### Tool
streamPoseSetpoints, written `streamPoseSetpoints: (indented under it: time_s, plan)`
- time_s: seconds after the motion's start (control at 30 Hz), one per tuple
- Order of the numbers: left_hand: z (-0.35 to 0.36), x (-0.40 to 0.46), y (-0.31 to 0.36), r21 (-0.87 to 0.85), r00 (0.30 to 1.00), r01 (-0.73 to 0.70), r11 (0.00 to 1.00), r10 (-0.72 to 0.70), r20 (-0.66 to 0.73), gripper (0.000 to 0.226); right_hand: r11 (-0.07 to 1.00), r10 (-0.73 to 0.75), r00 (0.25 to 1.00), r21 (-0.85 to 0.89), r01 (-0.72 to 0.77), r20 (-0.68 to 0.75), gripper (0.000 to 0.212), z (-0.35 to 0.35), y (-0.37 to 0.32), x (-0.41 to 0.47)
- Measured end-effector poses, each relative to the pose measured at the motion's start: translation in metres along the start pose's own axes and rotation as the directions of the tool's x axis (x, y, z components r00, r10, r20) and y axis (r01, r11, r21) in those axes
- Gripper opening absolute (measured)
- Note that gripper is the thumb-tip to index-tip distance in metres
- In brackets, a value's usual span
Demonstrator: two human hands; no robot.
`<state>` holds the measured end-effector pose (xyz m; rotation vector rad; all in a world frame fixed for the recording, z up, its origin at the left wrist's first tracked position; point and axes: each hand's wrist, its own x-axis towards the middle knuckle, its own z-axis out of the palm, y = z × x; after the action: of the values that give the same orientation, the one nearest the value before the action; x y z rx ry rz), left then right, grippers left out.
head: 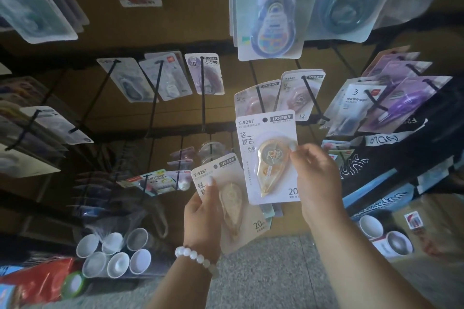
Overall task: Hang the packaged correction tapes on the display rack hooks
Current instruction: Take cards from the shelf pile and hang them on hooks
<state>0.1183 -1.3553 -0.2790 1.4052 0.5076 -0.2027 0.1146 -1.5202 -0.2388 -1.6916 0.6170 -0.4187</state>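
- Landmark: the black wire display rack hook at centre frame, projecting toward the camera and carrying a purple-printed blister card at its back.
- Left of this hook: several black hooks already carry white-carded blister packs. This section appears stocked.
- Below and just right of the hook: the left hand holds a beige carded correction tape pack marked T-9267. Fingers are clamped on it, thumb across the card face. More card edges show behind it, so it is probably the top of a small stack; the count cannot be told. None of these is hung.
- Right of the hook: the right hand holds a white carded correction tape pack marked T-9267 with an amber teardrop dispenser. Fingers are clamped on the card's right edge and blister. The card is upright, and its punched hole is free of any hook.
- Directly behind that card's top: two pink carded tape packs hang on neighbouring hooks.
- Far right of the hook: purple carded packs hang on further hooks.
- Status judgement: the rack is largely filled; at least two packs remain in hand. The raised card is at the alignment stage, hole not yet threaded.
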Motion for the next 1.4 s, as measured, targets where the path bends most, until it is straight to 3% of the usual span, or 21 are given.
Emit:
streamPoseSetpoints:
  time_s: [0.5,0.97,1.07,1.27,1.4]
  plan:
    - [-0.001,-0.002,0.002,-0.006,0.999,0.036,0.999,-0.036,-0.007,0.036,0.998,0.045,0.999,0.044,-0.044,-0.024,0.025,-0.004,-0.002,-0.004]
    - [0.006,-0.009,0.01,0.002,1.0,-0.022,1.0,0.022,-0.005,0.033,1.0,0.028,0.999,-0.003,-0.028,-0.043,0.033,0.018,0.0,0.024]
    - [0.005,-0.009,0.011,0.011,0.999,-0.031,0.999,0.031,-0.014,0.033,0.998,0.011,0.999,-0.069,-0.013,-0.037,0.023,0.025,-0.009,0.043]
    - [0.007,-0.009,0.017,0.019,0.999,-0.041,0.999,0.042,-0.024,0.033,0.99,0.003,1.0,-0.143,-0.005,-0.018,0.022,0.038,-0.014,0.07]
    - [0.009,-0.007,0.018,0.025,0.999,-0.04,0.999,0.04,-0.024,0.033,0.959,0.014,1.0,-0.283,-0.008,0.019,0.028,0.042,-0.016,0.077]
